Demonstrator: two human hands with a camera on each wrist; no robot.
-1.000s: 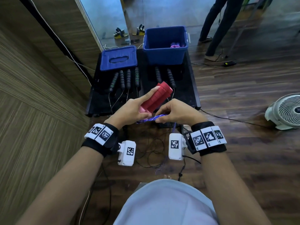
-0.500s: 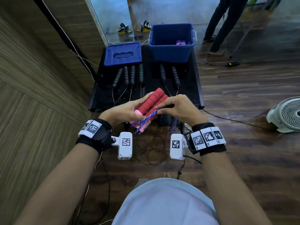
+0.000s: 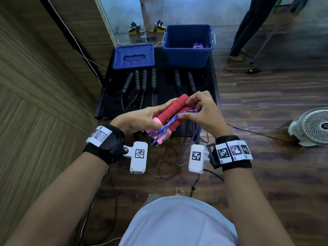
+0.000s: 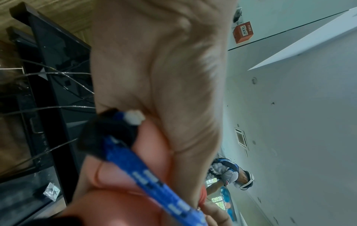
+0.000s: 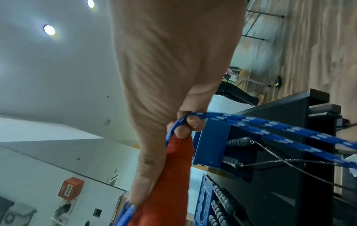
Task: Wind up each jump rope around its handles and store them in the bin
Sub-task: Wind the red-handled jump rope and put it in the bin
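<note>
1. Your left hand [image 3: 140, 119] grips the red handles [image 3: 170, 112] above the tabletop's [image 3: 113, 103] near edge
2. Your right hand [image 3: 204, 112] fingers pinch the blue rope [image 3: 177, 116] across them

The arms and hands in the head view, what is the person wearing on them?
Both forearms are bare, with no sleeves. Each wrist carries a black strap: the left wrist band and the right wrist band both bear white square tags printed with black-and-white coded patterns. A white box-shaped camera hangs from each, the left camera and the right camera, each marked with one coded square. A thin black cable leaves the right camera.
</note>
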